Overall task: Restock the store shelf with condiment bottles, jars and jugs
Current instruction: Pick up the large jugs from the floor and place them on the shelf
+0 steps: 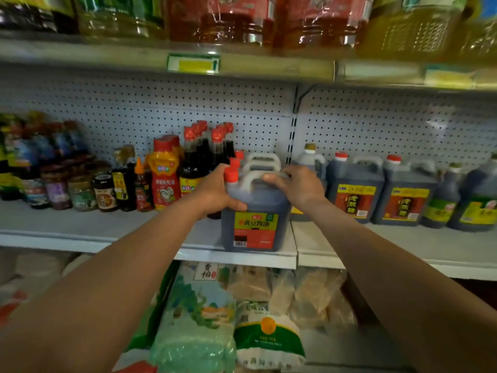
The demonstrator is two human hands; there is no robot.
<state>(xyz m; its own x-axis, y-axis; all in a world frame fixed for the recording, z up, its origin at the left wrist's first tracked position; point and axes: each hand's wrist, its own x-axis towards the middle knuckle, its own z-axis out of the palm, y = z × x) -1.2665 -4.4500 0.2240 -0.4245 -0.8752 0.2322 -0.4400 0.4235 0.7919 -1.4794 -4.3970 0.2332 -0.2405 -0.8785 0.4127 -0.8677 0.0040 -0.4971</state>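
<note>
Now, from the head view, we have a soy jug [255, 219] standing at the front edge of the middle shelf [80, 227], in line with two more like it behind. Our left hand [215, 195] is closed round the jug's shoulder just under its red cap [231, 175]; our right hand [298, 185] is curled over the white handle [258, 176], fingers shut on it. We judge the step to be seating this jug in its row. The next move calls for a straight push back until it meets the jug behind, keeping the label facing out.

Room is tight to the left: tall dark bottles [196, 162] stand just beside the left hand, and a nudge could tip them. To the right a gap lies between this row and the vinegar jugs [355, 189], near the shelf joint. The front lip is touching the jug's base, so it must not slide forward. Overhead, the upper shelf [269, 65] leaves clear height.
</note>
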